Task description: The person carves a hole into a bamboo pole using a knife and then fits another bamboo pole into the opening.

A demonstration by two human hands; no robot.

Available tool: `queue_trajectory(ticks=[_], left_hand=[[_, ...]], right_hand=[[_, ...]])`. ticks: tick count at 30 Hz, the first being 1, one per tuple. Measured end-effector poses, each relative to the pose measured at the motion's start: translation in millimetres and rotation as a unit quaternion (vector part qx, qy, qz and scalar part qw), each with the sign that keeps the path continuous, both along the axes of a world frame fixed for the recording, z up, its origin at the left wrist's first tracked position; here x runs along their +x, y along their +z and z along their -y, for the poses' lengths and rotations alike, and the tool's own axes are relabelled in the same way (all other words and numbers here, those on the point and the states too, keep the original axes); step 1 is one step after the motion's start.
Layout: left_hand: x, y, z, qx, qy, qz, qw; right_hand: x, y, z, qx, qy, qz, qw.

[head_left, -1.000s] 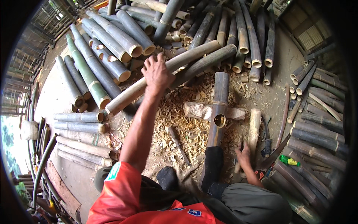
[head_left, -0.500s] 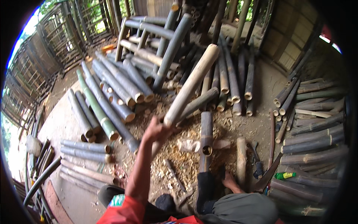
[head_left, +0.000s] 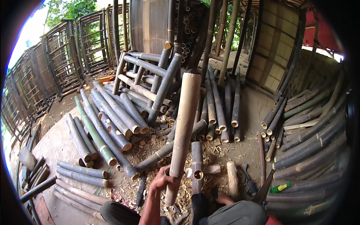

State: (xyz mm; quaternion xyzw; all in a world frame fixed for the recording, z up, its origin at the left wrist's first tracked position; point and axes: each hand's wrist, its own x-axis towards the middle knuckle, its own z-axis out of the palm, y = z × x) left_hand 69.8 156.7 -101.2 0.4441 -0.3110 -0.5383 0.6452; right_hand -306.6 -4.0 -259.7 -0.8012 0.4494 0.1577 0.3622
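Note:
In my left hand (head_left: 164, 179) is a pale, scraped bamboo pole (head_left: 184, 116), gripped near its lower end. It stands nearly upright, its top leaning slightly right. Partly hidden by my right knee, my right hand (head_left: 225, 198) is low by the ground, closed beside a narrow dark piece (head_left: 215, 193) I cannot identify. Just ahead, a dark bamboo piece with a hole (head_left: 197, 157) lies across a pale block (head_left: 212, 169). A short pale log (head_left: 232, 180) stands right of my right hand, and a long dark blade (head_left: 264, 186) lies farther right.
Dark bamboo poles (head_left: 116, 108) lie fanned out ahead and left, with a bamboo frame (head_left: 150, 67) behind them. Stacked bamboo (head_left: 311, 157) fills the right side, holding a green bottle (head_left: 280, 188). Wood chips (head_left: 150, 165) cover the ground. Another dark pole (head_left: 157, 155) lies behind the held one.
The pole in my left hand has swung from a rightward slant to nearly upright, and the hand sits lower in view. My view has tilted up. My right hand stays low.

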Motion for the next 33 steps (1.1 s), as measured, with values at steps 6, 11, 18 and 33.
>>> queue_trajectory(ticks=[6,11,18,33], left_hand=[[-16,-16,2,-0.003,-0.07,-0.109,0.992],[-14,-40,-3,0.0,-0.076,-0.135,0.988],[-21,-58,2,0.032,-0.064,-0.139,0.988],[-29,-38,-1,0.013,0.038,-0.312,0.949]], right_hand=[[-23,-34,11,-0.018,0.002,0.005,1.0],[-19,-42,8,-0.03,0.032,-0.007,0.999],[-25,-52,11,-0.033,0.039,0.034,0.998],[-27,-55,16,0.013,0.031,-0.029,0.999]])
